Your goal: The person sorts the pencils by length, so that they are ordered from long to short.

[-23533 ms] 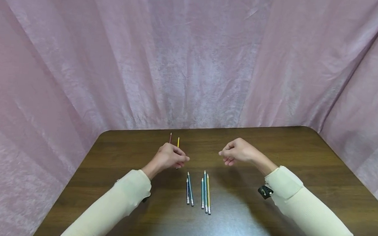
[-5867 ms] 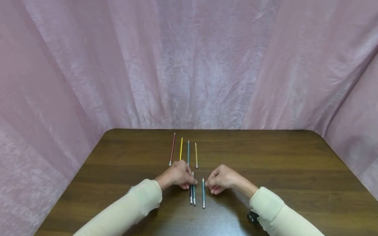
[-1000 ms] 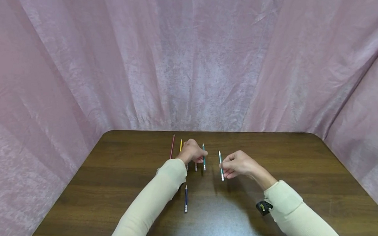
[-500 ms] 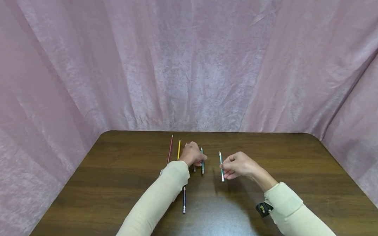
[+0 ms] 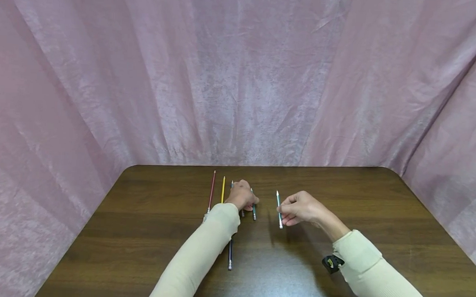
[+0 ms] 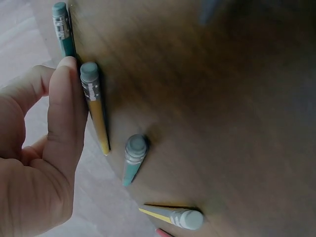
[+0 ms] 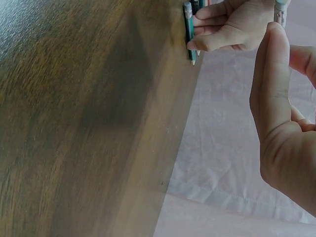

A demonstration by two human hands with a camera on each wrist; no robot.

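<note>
In the head view, my left hand point(image 5: 241, 195) reaches over the far row of pencils. Its thumb and fingers pinch a green pencil point(image 5: 254, 212), which lies at the row's right end; its eraser end shows in the left wrist view. Beside that is a gold pencil point(image 6: 98, 116), mostly covered by the hand in the head view. Farther left lie a blue-green pencil point(image 6: 132, 168), a yellow pencil point(image 5: 223, 190) and a red pencil point(image 5: 212, 189). My right hand point(image 5: 305, 209) pinches a teal pencil point(image 5: 279, 205) above the table, tip pointing away from me.
A dark blue pencil point(image 5: 230, 258) lies nearer to me on the brown wooden table point(image 5: 138, 233), partly under the left sleeve point(image 5: 201, 249). Pink curtains point(image 5: 257, 78) hang behind the table's far edge and at both sides.
Over the last second my left hand has drawn the green pencil slightly toward me. The right hand stays still with the teal pencil. Since the oldest frame, several pencils have joined the far row.
</note>
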